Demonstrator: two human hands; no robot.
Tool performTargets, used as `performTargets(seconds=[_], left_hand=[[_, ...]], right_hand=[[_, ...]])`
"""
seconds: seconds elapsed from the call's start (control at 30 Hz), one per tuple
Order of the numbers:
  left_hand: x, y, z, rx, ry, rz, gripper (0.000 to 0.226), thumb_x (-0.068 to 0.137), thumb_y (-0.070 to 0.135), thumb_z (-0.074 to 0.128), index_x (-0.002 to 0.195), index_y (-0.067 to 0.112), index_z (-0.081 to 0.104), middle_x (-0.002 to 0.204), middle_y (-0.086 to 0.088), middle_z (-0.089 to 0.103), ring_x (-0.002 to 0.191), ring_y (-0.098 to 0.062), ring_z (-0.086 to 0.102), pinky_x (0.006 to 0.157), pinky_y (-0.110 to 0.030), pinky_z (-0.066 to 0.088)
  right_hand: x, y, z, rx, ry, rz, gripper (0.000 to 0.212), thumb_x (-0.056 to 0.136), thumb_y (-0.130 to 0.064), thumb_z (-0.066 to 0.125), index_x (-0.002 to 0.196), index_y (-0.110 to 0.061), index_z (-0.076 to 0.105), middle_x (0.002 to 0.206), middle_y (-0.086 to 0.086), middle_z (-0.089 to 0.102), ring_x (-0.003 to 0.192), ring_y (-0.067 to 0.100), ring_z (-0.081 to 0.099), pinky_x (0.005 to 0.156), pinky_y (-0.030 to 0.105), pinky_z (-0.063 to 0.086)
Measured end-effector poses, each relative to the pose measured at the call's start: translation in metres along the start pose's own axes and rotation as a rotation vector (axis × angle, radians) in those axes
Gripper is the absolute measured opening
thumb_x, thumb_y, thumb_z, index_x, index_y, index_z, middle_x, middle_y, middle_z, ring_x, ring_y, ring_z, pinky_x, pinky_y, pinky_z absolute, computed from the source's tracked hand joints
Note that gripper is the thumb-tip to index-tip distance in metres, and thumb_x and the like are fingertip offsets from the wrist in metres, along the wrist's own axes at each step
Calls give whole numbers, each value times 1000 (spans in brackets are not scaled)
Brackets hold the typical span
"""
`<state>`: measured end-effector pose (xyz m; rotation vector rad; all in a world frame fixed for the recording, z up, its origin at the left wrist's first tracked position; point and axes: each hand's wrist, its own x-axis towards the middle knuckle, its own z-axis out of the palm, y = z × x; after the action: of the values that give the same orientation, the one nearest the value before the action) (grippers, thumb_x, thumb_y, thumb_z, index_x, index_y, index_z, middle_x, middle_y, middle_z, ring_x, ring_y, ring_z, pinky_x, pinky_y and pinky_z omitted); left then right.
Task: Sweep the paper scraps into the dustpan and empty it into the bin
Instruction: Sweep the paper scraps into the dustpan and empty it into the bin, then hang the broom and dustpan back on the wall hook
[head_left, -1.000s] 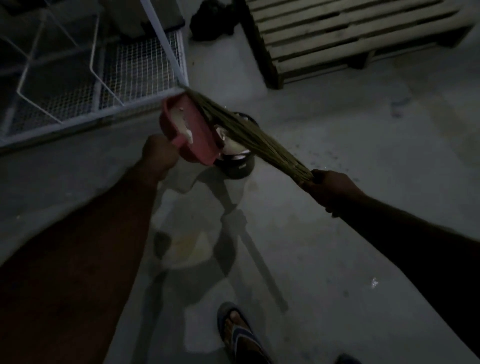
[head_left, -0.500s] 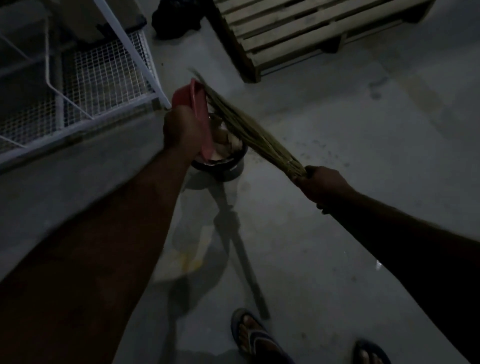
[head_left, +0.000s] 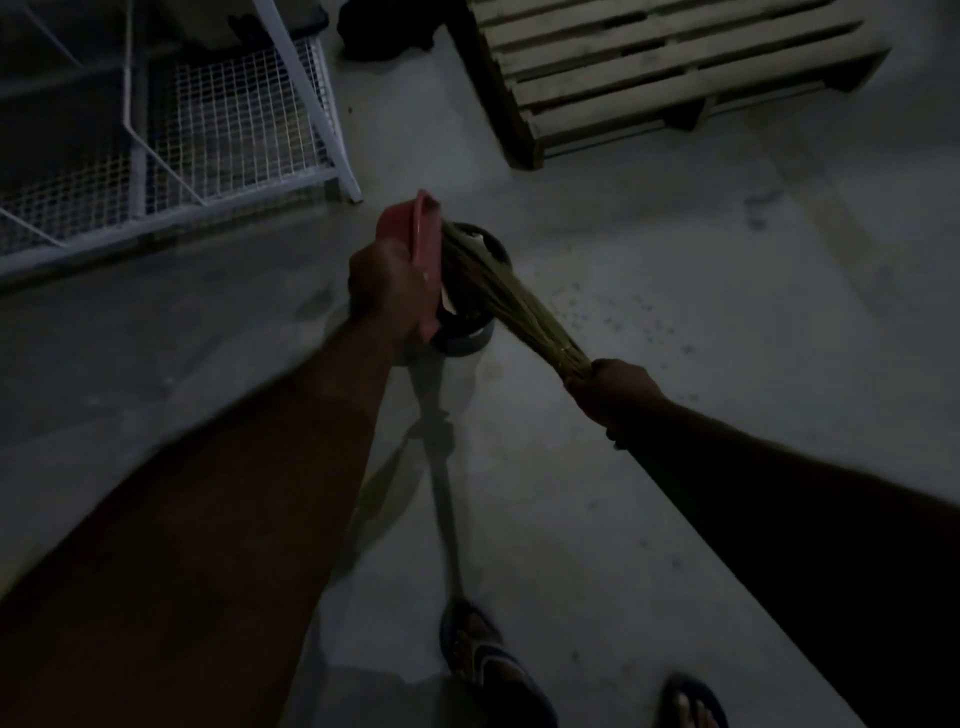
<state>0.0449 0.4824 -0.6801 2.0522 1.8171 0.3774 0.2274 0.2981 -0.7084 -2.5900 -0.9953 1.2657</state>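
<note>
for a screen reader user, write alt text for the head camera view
A person's left hand holds a red dustpan tipped over a dark bin on a grey floor, while the right hand holds a straw broom whose bristles meet the pan. A wire rack and a wooden pallet lie beyond, in dim light.

The left forearm (head_left: 234, 519) and right forearm (head_left: 779, 493) are bare back from the left hand (head_left: 387, 283) and right hand (head_left: 615, 387), and well below both grips the feet wear thong sandals (head_left: 483, 657) (dark straps, bluish soles, in dim light).
</note>
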Motion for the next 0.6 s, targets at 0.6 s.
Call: performTargets(seconds=[0.6], left_hand=[[2, 126, -316, -236, 241, 234, 24, 84, 10, 70, 108, 7, 70, 103, -10, 70, 77, -13, 63, 66, -14, 47]], right_hand=[[-177, -275, -249, -862, 377, -473, 37, 95, -26, 59, 130, -12, 56, 120, 9, 64, 111, 30, 63, 89, 40, 51]])
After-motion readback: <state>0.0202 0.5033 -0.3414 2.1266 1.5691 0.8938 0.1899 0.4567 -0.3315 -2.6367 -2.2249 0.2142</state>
